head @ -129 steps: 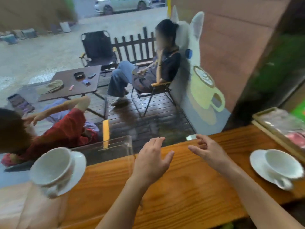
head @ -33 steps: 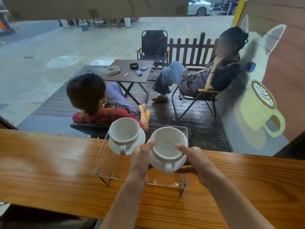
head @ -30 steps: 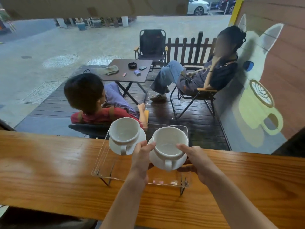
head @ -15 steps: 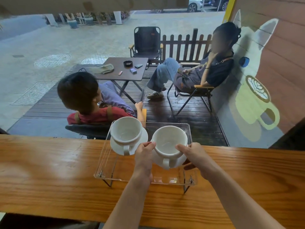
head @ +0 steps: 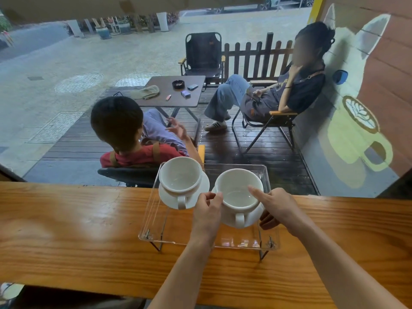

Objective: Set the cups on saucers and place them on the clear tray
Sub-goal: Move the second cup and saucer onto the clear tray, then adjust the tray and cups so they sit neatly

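At centre frame, the left hand (head: 206, 210) pinches the saucer (head: 252, 217) edge at nine o'clock of the right cup (head: 238, 192); the right hand (head: 277, 208) grips at three o'clock, forefinger over the rim. Best to lower it level onto the clear tray (head: 156, 221), then let go. At ten o'clock, touching or nearly so, the other cup (head: 180, 176) crowds it. Around lies the wooden counter (head: 66, 230).

You see two white cups (head: 237, 192) on white saucers (head: 247, 220), a clear tray (head: 156, 221), and a grained orange-brown counter (head: 78, 230).
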Demonstrator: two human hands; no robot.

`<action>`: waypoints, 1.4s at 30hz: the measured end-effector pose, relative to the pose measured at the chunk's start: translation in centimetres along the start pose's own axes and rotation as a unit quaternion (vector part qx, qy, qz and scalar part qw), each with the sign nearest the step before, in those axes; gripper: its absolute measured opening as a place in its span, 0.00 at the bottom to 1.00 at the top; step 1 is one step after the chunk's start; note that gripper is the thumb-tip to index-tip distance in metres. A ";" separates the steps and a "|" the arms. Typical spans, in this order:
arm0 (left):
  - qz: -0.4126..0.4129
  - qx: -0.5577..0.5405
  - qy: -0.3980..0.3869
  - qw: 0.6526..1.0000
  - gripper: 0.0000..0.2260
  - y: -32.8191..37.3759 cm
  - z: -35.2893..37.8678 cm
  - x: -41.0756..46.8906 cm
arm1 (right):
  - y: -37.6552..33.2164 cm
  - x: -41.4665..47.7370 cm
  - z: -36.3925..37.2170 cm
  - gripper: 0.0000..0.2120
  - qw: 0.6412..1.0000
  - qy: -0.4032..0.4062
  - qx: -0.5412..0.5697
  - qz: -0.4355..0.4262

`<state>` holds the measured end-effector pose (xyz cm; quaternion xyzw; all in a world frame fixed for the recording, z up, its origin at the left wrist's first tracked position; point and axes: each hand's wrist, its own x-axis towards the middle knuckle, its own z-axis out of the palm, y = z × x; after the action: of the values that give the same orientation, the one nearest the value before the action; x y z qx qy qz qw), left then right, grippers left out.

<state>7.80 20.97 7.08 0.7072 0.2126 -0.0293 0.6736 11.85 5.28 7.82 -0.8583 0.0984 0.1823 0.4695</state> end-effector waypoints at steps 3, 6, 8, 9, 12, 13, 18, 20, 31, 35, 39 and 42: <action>-0.002 0.043 -0.028 0.999 0.13 -0.3 -0.3 -0.3 | 0.1 -0.3 -0.1 0.32 0.999 -0.020 0.035 0.009; -0.003 0.080 -0.039 0.996 0.20 -1.1 -0.8 -0.9 | 0.5 -0.6 -0.3 0.31 0.998 -0.036 0.055 0.009; 0.000 0.089 -0.038 0.995 0.23 -1.5 -1.0 -1.3 | 0.8 -0.9 -0.4 0.27 0.996 -0.050 0.068 0.006; 0.002 0.087 -0.042 0.995 0.23 -1.6 -1.1 -1.4 | 0.9 -1.1 -0.5 0.25 0.996 -0.057 0.072 0.003; 0.010 0.064 -0.057 0.996 0.23 -1.4 -0.9 -1.8 | 1.0 -1.2 -0.2 0.22 0.994 -0.069 0.084 -0.004; 0.012 0.055 -0.058 0.997 0.22 -1.3 -0.9 -1.8 | 1.1 -1.3 -0.1 0.23 0.994 -0.069 0.090 -0.005; 0.009 0.068 -0.073 0.995 0.22 -0.9 -1.3 -1.9 | 1.4 -1.4 0.3 0.25 0.991 -0.065 0.116 0.003; 0.049 0.139 -0.077 0.986 0.21 -0.8 -2.3 -2.4 | 1.7 -1.4 0.4 0.24 0.991 -0.066 0.119 0.004; 0.363 0.282 0.143 0.876 0.15 -7.5 -9.7 -6.1 | 2.2 -2.2 0.6 0.20 0.996 -0.044 0.064 -0.051; 0.304 0.403 0.058 0.861 0.09 -12.8 -9.7 -5.7 | 2.7 -3.0 0.6 0.10 0.990 -0.012 0.074 -0.120; 0.196 0.460 0.019 0.866 0.15 -16.2 -8.7 -3.7 | 3.2 -4.1 1.4 0.05 0.981 0.031 0.019 -0.189; 0.171 0.507 -0.024 0.844 0.23 -17.3 -7.8 -2.4 | 3.6 -4.7 2.2 0.08 0.975 0.035 -0.023 -0.219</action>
<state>-2.17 27.94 -7.73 0.9744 0.0278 -0.0347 0.2203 5.87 5.14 5.86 -0.8752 -0.0796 0.0473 0.4748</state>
